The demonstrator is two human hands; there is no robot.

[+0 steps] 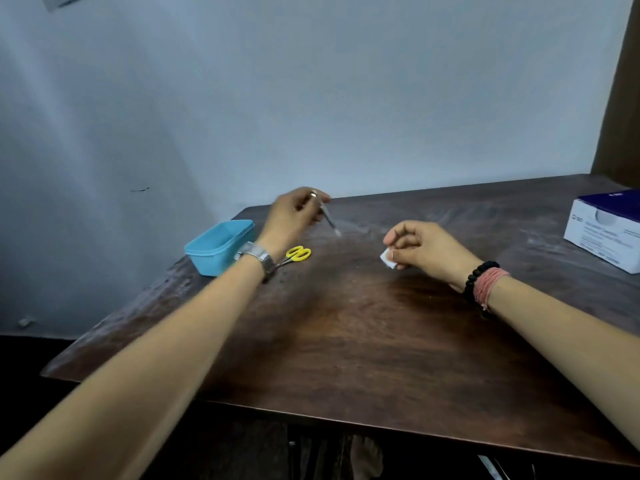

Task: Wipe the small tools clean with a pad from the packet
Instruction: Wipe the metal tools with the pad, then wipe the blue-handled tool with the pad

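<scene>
A: Tweezers [326,216], or a slim metal tool much like them (blurred, so I can't be sure), are in the left hand [294,216]. The fingers pinch the upper end and the tip slants down toward the table's [346,341] middle, clear of the wood.

B: Why lifted and not laid flat?

A: My reading: held up by one end, the shaft and tip are exposed, so a pad can run along them without touching the table.

B: And the pad?

A: Pad [388,258] is a small white square in the right hand [422,249], pinched between thumb and curled fingers, just above the table. It sits well apart from the tool; no contact at this moment.

B: So is wiping underway?

A: Can't say from this frame. The two hands face each other across a gap. Judged step: bring them together.

B: Other tools?

A: Scissors [298,254], yellow handles, lie flat on the table beside the left wrist, blades partly hidden behind it. They look set within easy reach of the left hand.

B: The tub?

A: Blue tub [218,245], open, at the table's left edge, near the scissors. Contents not visible. Possibly where the tools go, but that's a guess.

B: Packet?

A: None clearly seen. A white and purple box [604,233] sits at the far right; print unreadable.
</scene>
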